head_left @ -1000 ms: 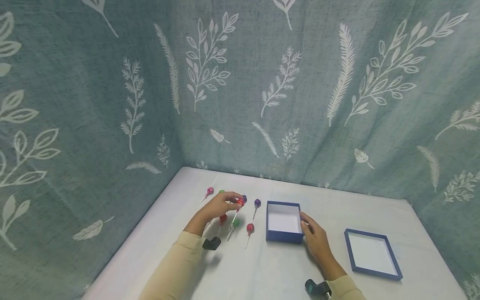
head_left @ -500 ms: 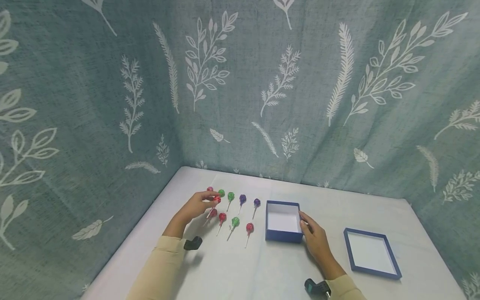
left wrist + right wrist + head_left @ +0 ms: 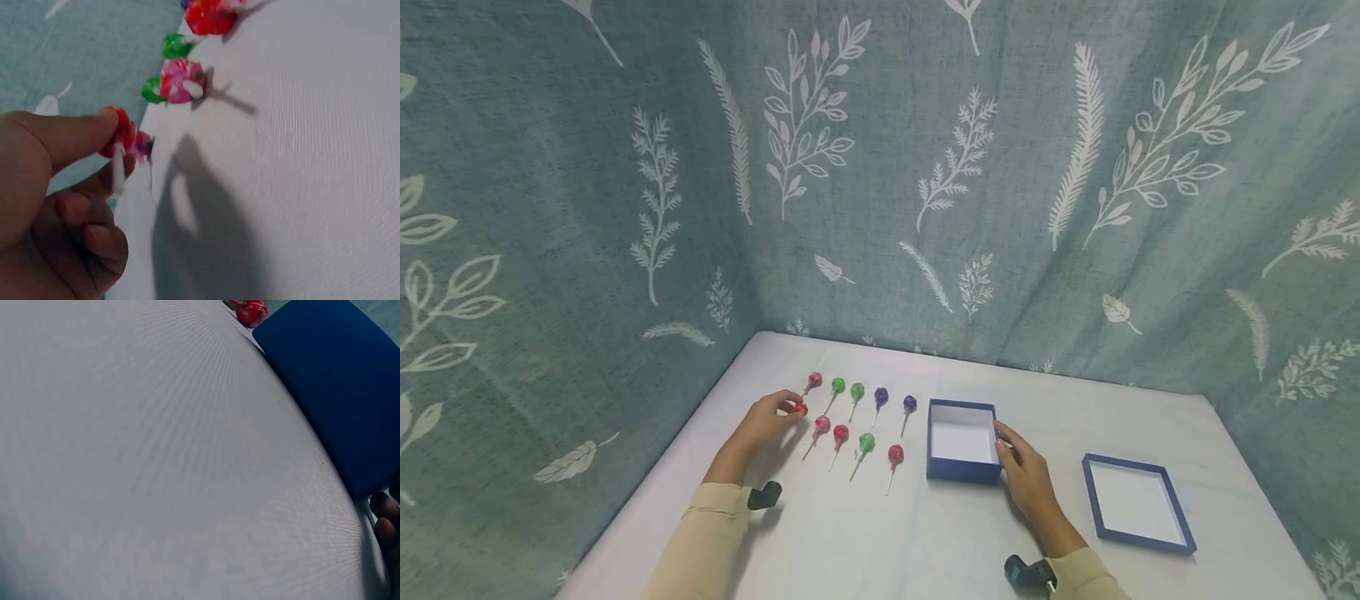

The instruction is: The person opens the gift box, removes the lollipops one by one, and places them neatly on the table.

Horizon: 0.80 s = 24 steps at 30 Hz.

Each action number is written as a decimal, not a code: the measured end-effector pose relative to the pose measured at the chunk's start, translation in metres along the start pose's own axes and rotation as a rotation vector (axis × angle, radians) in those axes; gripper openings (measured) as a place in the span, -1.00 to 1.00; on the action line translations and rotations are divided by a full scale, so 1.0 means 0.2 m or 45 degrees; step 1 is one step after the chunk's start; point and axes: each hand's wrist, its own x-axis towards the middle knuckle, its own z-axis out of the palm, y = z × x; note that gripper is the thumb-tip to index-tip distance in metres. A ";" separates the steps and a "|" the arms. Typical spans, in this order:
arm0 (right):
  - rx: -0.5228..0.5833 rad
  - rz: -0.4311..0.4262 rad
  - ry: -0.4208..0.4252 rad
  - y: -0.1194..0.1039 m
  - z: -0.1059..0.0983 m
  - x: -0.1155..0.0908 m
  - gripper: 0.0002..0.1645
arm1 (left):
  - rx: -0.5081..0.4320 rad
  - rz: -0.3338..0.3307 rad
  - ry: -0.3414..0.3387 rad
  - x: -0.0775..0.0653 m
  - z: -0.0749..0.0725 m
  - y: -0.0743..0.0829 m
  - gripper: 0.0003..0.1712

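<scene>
My left hand (image 3: 763,423) pinches a red-wrapped lollipop (image 3: 123,131) by its head between thumb and fingers, with the white stick pointing down. It hovers at the left end of two rows of lollipops. A pink lollipop (image 3: 822,425) lies just to its right, and another pink lollipop (image 3: 815,380) is behind it. My right hand (image 3: 1030,479) holds the right wall of a blue box (image 3: 964,472), fingertips at the rim. The box stands upright with its white inside showing. In the right wrist view only some fingertips (image 3: 386,515) appear beside the box's corner.
Green lollipops (image 3: 857,392), purple lollipops (image 3: 881,395) and red lollipops (image 3: 895,454) lie on the white table (image 3: 850,542) left of the box. A blue-rimmed lid (image 3: 1138,542) lies inside-up at the right. Patterned curtains (image 3: 880,208) stand behind and left.
My left hand has carried the red lollipop leftward, from above the middle of the rows to their left end, and lowered it slightly. The right hand stays at the box.
</scene>
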 end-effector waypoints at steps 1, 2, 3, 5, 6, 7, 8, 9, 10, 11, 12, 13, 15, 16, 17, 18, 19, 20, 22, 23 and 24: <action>-0.006 -0.004 0.000 0.00 0.00 0.00 -0.48 | 0.018 -0.014 0.010 0.00 0.00 -0.01 -0.72; -0.007 -0.011 0.001 0.00 0.00 0.01 -0.48 | 0.027 -0.032 0.017 0.00 -0.01 -0.01 -0.72; -0.009 -0.020 0.002 -0.01 0.01 0.01 -0.48 | 0.036 -0.048 0.023 0.00 -0.01 -0.02 -0.72; -0.010 -0.037 0.010 -0.01 0.01 0.01 -0.48 | 0.048 -0.072 0.033 0.00 -0.01 -0.03 -0.72; -0.017 -0.044 0.014 -0.01 0.01 0.01 -0.48 | 0.046 -0.080 0.032 0.00 -0.01 -0.04 -0.72; -0.021 -0.040 0.022 -0.01 0.01 0.00 -0.49 | 0.053 -0.077 0.029 0.00 0.00 -0.05 -0.72; -0.023 -0.037 0.028 -0.01 0.01 0.00 -0.50 | 0.056 -0.082 0.022 -0.01 0.01 -0.06 -0.71; -0.028 -0.028 0.031 0.00 0.01 -0.01 -0.50 | 0.059 -0.086 0.016 -0.01 0.02 -0.06 -0.71; -0.031 -0.017 0.030 0.01 0.01 -0.01 -0.50 | 0.067 -0.091 0.013 -0.01 0.02 -0.07 -0.72; -0.038 -0.009 0.027 0.01 0.01 -0.02 -0.51 | 0.074 -0.102 0.008 -0.02 0.03 -0.08 -0.72; -0.045 -0.007 0.021 0.02 0.01 -0.02 -0.50 | 0.082 -0.110 0.007 -0.02 0.04 -0.08 -0.71; -0.045 -0.001 0.018 0.03 0.01 -0.02 -0.50 | 0.088 -0.113 0.011 -0.02 0.04 -0.08 -0.71; -0.035 -0.012 0.014 0.04 0.01 -0.02 -0.50 | 0.092 -0.110 0.024 -0.02 0.05 -0.08 -0.72; -0.029 -0.018 0.015 0.04 0.01 -0.02 -0.49 | 0.094 -0.107 0.031 -0.02 0.05 -0.08 -0.72; -0.026 -0.024 0.018 0.04 0.01 -0.02 -0.49 | 0.091 -0.098 0.032 -0.01 0.05 -0.08 -0.72; -0.021 -0.026 0.023 0.04 0.01 -0.01 -0.49 | 0.090 -0.090 0.036 -0.01 0.05 -0.08 -0.72; -0.021 -0.023 0.022 0.04 0.01 -0.01 -0.49 | 0.084 -0.087 0.037 -0.01 0.04 -0.08 -0.72; -0.017 -0.021 0.022 0.04 0.01 -0.01 -0.48 | 0.083 -0.086 0.039 -0.01 0.04 -0.07 -0.72; -0.015 -0.010 0.021 0.03 0.01 -0.01 -0.48 | 0.080 -0.086 0.039 0.00 0.03 -0.07 -0.73; -0.016 -0.005 0.020 0.03 0.01 -0.01 -0.48 | 0.079 -0.082 0.039 0.00 0.03 -0.08 -0.73; -0.014 -0.001 0.021 0.03 0.01 -0.01 -0.48 | 0.080 -0.083 0.040 0.00 0.02 -0.08 -0.73</action>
